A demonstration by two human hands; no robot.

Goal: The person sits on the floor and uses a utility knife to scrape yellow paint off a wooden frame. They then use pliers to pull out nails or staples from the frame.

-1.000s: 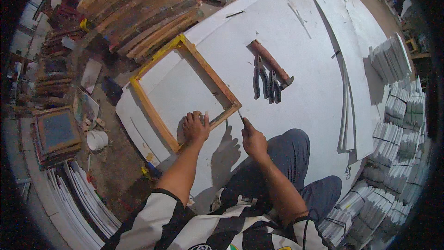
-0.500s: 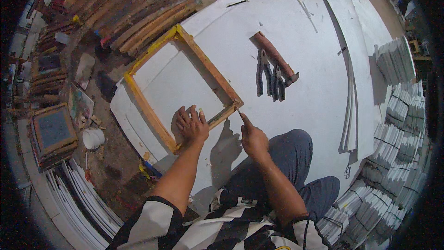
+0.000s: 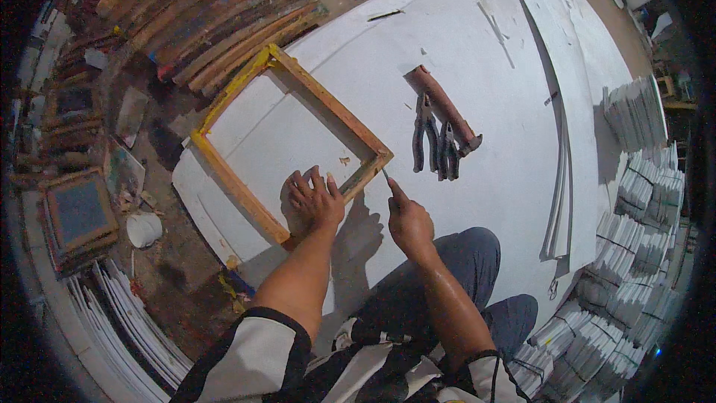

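Observation:
A square wooden frame [image 3: 334, 103], smeared yellow along its far-left side, is on a white sheet-topped surface [image 3: 477, 201]. Across its near bar rests my left hand [image 3: 316, 200], holding that side with fingers curved apart into the opening. My right hand [image 3: 410, 225] is closed around a slim tool [image 3: 385, 174] with a narrow metal blade; its handle is mostly hidden. The blade tip meets the frame's near-right corner. A small wood chip [image 3: 344, 160] lies inside the opening, close to that corner.
Right of the frame lie a hammer [image 3: 447, 104] and dark-handled pliers [image 3: 425, 134], with another pair beside them. Stacked wooden frames [image 3: 216, 15] stand at the far left, near a white tub [image 3: 144, 230]. Bundled white strips [image 3: 641, 239] line the right side.
The frame's near-right corner has shifted away from me relative to the hammer. A wood chip now shows inside the opening. The blade stays at the corner, and the head view has moved slightly.

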